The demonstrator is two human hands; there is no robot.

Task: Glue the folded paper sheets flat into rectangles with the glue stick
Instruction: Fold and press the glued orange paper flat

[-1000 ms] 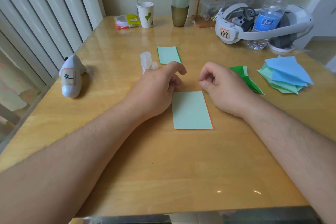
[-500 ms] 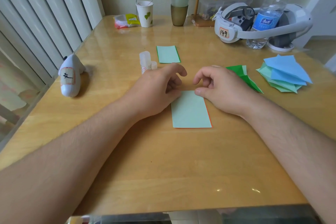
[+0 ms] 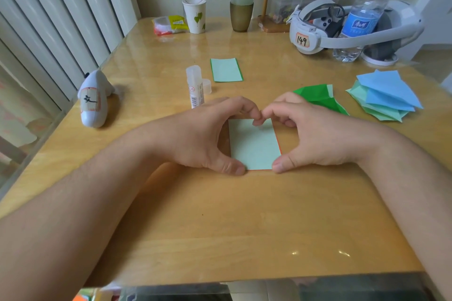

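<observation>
A folded pale green paper [image 3: 254, 146] with an orange edge lies flat on the wooden table [image 3: 220, 215]. My left hand [image 3: 200, 137] curves round its left side, thumb on the near left corner and index fingertip on the far edge. Mirroring it on the other side, my right hand [image 3: 318, 134] has its thumb at the near right corner. The two index fingertips meet at the far edge. The glue stick [image 3: 194, 87] lies uncapped beyond my left hand, its cap [image 3: 207, 85] beside it. A pale green rectangle with a dark green edge [image 3: 226, 69] lies farther back.
A green folded sheet [image 3: 318, 96] lies behind my right hand, with a stack of blue and green folded sheets [image 3: 386, 95] to its right. A white toy [image 3: 94, 102] sits at the left edge. Paper cup [image 3: 195, 16], headset [image 3: 315, 32] and water bottle [image 3: 359, 22] stand at the back.
Both hands have spread over the paper: the thumbs came down onto its near corners, and the index fingertips moved together at the far edge. The paper stayed in place.
</observation>
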